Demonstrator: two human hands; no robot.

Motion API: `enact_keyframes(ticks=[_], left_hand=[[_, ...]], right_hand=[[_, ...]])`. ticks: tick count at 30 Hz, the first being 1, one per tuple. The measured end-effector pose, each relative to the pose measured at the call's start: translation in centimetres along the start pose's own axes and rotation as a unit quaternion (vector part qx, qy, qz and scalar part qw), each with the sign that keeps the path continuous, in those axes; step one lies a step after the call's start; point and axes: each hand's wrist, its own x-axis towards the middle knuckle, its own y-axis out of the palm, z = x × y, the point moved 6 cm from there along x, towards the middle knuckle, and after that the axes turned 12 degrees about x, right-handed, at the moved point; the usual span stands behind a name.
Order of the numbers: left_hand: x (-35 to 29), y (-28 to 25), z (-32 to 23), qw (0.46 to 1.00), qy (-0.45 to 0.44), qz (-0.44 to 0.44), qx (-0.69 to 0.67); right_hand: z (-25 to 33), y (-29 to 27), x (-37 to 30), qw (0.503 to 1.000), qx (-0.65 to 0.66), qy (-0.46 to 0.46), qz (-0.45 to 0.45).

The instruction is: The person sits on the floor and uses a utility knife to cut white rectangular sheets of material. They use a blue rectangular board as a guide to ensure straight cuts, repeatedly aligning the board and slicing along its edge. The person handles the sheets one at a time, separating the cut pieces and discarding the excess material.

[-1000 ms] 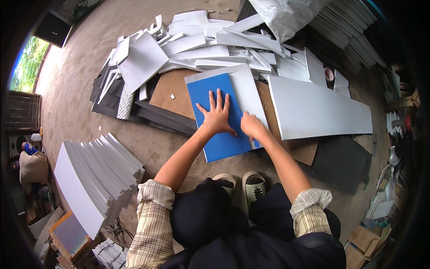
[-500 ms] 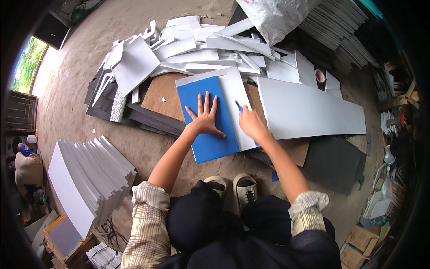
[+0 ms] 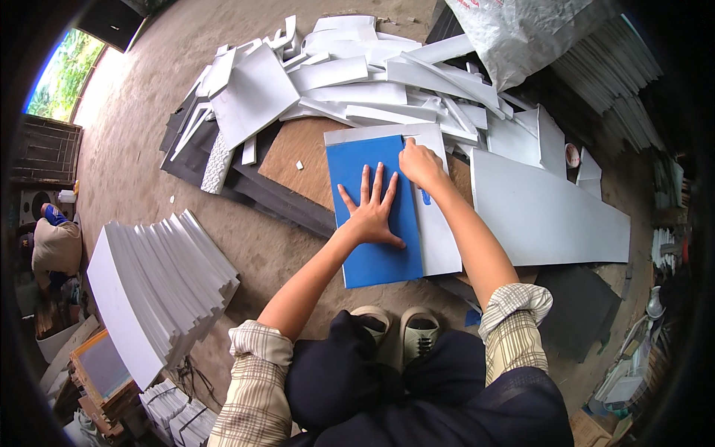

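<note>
My left hand lies flat with its fingers spread on a blue rectangular panel. Beneath that panel is a white foam sheet, showing along its right side and top edge. My right hand is closed in a fist at the upper right edge of the blue panel. Out of the fist's lower side pokes the blue handle of what looks like a cutter knife; its blade is hidden.
White foam offcuts are heaped beyond, over dark sheets and a brown board. A large white panel lies at right, a tape roll behind it. Stacked white pieces stand at left; a plastic bag is far right.
My right hand has moved up along the blue panel's right edge with the cutter knife. My left hand stays pressed on the panel. The whole view has shifted slightly.
</note>
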Motion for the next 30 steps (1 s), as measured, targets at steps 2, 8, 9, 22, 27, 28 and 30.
enact_keyframes(ticks=[2,8,9,22,27,28,30], left_hand=[[0.1,-0.3,-0.3,1.000,0.002,-0.009,-0.001],[0.4,0.2,-0.4,1.000,-0.012,-0.007,0.001],[0.3,0.3,0.1,1.000,-0.016,-0.025,-0.002],[0.5,0.9,-0.3,0.999,-0.034,-0.030,0.009],[0.9,0.9,0.6,0.999,-0.025,-0.035,-0.003],[0.8,1.0,0.5,0.999,-0.021,-0.038,-0.001],[0.9,1.0,0.5,0.999,-0.018,-0.046,0.002]], right_hand=[[0.1,-0.3,0.3,0.999,-0.037,-0.005,-0.028],[-0.4,0.8,-0.3,0.985,0.001,0.110,0.131],[-0.4,1.5,-1.5,0.984,-0.005,0.105,0.144],[-7.1,4.9,-21.2,0.973,0.082,0.132,0.170],[-5.9,2.9,-20.9,0.968,0.036,0.125,0.216],[-5.4,1.9,-20.9,0.959,0.033,0.137,0.247],[-4.7,-0.4,-17.3,0.993,0.048,0.057,0.093]])
